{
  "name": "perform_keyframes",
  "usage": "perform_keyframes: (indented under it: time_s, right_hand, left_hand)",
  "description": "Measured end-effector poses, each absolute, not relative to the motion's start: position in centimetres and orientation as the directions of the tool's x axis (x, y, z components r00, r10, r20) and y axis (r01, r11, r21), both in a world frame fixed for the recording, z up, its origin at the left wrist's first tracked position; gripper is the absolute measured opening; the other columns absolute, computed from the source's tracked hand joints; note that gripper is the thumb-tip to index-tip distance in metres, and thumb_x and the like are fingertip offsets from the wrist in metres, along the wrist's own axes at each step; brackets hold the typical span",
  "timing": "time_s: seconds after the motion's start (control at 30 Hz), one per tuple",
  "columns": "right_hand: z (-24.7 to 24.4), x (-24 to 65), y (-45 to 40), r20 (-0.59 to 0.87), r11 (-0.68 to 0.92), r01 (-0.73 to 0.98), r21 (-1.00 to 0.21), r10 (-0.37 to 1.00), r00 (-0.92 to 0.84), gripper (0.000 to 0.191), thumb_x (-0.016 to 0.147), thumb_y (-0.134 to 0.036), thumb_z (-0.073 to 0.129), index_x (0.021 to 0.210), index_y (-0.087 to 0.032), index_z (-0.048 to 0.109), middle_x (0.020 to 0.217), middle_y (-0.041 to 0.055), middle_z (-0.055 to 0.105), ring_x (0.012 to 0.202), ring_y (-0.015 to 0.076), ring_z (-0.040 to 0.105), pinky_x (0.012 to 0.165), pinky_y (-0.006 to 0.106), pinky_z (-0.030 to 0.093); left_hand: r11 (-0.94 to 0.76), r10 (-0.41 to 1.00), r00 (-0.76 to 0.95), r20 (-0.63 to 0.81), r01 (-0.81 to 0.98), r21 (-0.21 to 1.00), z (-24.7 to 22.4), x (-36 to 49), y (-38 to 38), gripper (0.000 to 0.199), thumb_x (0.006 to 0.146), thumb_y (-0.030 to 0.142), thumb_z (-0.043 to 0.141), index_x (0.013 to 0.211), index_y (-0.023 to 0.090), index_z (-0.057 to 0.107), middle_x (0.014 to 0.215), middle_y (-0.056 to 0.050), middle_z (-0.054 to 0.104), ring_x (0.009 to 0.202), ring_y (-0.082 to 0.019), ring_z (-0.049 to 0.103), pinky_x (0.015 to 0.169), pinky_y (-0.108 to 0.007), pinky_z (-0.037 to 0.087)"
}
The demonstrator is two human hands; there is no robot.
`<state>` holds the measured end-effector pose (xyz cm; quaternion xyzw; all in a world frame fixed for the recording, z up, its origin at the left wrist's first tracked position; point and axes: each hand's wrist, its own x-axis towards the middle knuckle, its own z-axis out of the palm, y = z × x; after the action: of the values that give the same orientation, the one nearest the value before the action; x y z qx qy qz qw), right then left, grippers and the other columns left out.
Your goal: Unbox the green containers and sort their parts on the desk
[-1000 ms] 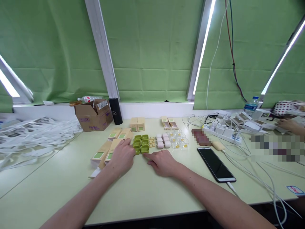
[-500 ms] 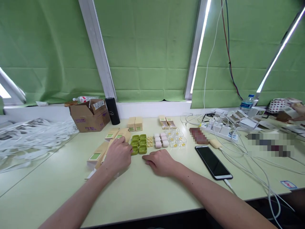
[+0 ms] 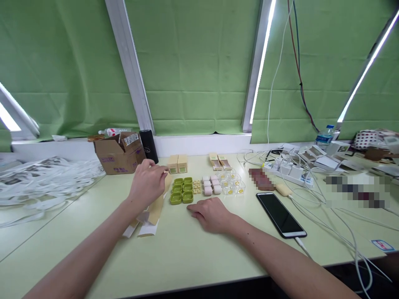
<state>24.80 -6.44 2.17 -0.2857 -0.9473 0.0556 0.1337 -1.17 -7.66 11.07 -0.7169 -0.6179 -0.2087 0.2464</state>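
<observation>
My left hand (image 3: 147, 179) is raised over the left part of the table, its fingers closed on the end of a beige paper box (image 3: 156, 207). White flaps show at the box's near end. Beside it to the right stand several green square trays (image 3: 182, 191). My right hand (image 3: 210, 214) rests on the table just below them, index finger stretched out and the others curled, holding nothing. Small beige squares (image 3: 196, 187), pink and white blocks (image 3: 208, 189) and clear cups with yellow marks (image 3: 230, 191) lie in groups to the right.
Behind are two upright beige boxes (image 3: 177, 163), two open boxes (image 3: 220, 162), a cardboard carton (image 3: 118, 155) and a black cylinder (image 3: 149, 145). White strips (image 3: 46, 178) cover the far left. At right lie a phone (image 3: 280, 214), cables and a power strip (image 3: 289, 170).
My left hand has moved up and left, away from the green trays, and the beige boxes under it have shifted, with white flaps now showing. My right hand stays in place.
</observation>
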Motion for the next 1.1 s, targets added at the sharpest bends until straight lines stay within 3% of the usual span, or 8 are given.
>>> perform_keyframes:
  time_s: [0.13, 0.3, 0.47, 0.63, 0.77, 0.93, 1.1]
  right_hand:
    - [2.2, 24.8, -6.4, 0.211, 0.828, 0.531, -0.178, 0.56, -0.801, 0.019, 0.103, -0.023, 0.05, 0.112, -0.025, 0.066, 0.092, 0.0016, 0.075, 0.074, 0.0147, 0.06, 0.062, 0.031, 0.018]
    - [2.2, 24.9, -6.4, 0.216, 0.831, 0.531, -0.165, 0.556, -0.803, 0.017, 0.105, -0.026, 0.049, 0.11, -0.025, 0.066, 0.091, 0.0015, 0.074, 0.072, 0.0146, 0.059, 0.062, 0.031, 0.018]
    - [2.2, 25.1, -6.4, 0.221, 0.836, 0.524, -0.166, 0.549, -0.806, 0.017, 0.103, -0.024, 0.049, 0.107, -0.025, 0.066, 0.09, 0.0012, 0.074, 0.073, 0.0147, 0.059, 0.062, 0.03, 0.018]
    - [2.4, 25.2, -6.3, 0.207, 0.835, 0.527, -0.159, 0.551, -0.809, 0.017, 0.103, -0.026, 0.05, 0.11, -0.026, 0.066, 0.092, 0.0017, 0.074, 0.075, 0.0155, 0.061, 0.061, 0.031, 0.019]
    - [2.5, 25.3, -6.3, 0.206, 0.836, 0.527, -0.153, 0.549, -0.81, 0.018, 0.104, -0.027, 0.051, 0.113, -0.027, 0.066, 0.094, 0.0016, 0.075, 0.076, 0.0158, 0.063, 0.061, 0.031, 0.02]
    - [2.5, 25.3, -6.2, 0.214, 0.838, 0.526, -0.144, 0.546, -0.81, 0.019, 0.105, -0.028, 0.049, 0.113, -0.026, 0.066, 0.093, 0.0016, 0.075, 0.076, 0.0158, 0.062, 0.061, 0.031, 0.02]
    - [2.3, 25.3, -6.2, 0.222, 0.843, 0.521, -0.137, 0.539, -0.813, 0.018, 0.104, -0.028, 0.049, 0.11, -0.026, 0.066, 0.092, 0.001, 0.075, 0.074, 0.0156, 0.062, 0.06, 0.032, 0.019]
  left_hand:
    - [-0.096, 0.843, 0.142, 0.518, 0.989, -0.115, 11.1, -1.3, -3.3, 0.038, 0.095, 0.027, 0.05, 0.124, 0.018, 0.072, 0.113, -0.017, 0.076, 0.122, -0.039, 0.044, 0.098, -0.053, 0.035]
    - [-0.045, 0.932, 0.1, 0.347, 0.986, -0.163, 9.5, -1.2, 2.6, 0.052, 0.093, 0.027, 0.052, 0.145, 0.019, 0.054, 0.142, -0.02, 0.061, 0.134, -0.041, 0.037, 0.104, -0.053, 0.031]
    - [-0.019, 0.948, 0.067, 0.312, 0.988, -0.155, 7.6, -0.9, 6.1, 0.058, 0.093, 0.03, 0.058, 0.149, 0.017, 0.049, 0.141, -0.025, 0.057, 0.135, -0.044, 0.037, 0.104, -0.054, 0.031]
    - [-0.026, 0.952, 0.073, 0.298, 0.987, -0.157, 6.7, -0.5, 7.4, 0.039, 0.093, 0.028, 0.057, 0.129, 0.017, 0.064, 0.138, -0.023, 0.059, 0.133, -0.042, 0.038, 0.106, -0.055, 0.029]
    - [-0.06, 0.946, 0.102, 0.308, 0.988, -0.143, 6.6, -0.1, 7.7, 0.034, 0.093, 0.027, 0.055, 0.124, 0.017, 0.065, 0.143, -0.022, 0.058, 0.135, -0.039, 0.036, 0.108, -0.054, 0.027]
    - [-0.086, 0.943, 0.111, 0.314, 0.992, -0.093, 6.7, 0.3, 8.1, 0.032, 0.09, 0.022, 0.057, 0.121, 0.017, 0.063, 0.133, -0.021, 0.067, 0.139, -0.039, 0.035, 0.108, -0.053, 0.025]
    - [-0.088, 0.942, 0.087, 0.325, 0.996, -0.012, 6.9, 0.5, 8.0, 0.032, 0.086, 0.021, 0.061, 0.118, 0.017, 0.061, 0.126, -0.02, 0.069, 0.13, -0.039, 0.041, 0.106, -0.053, 0.028]
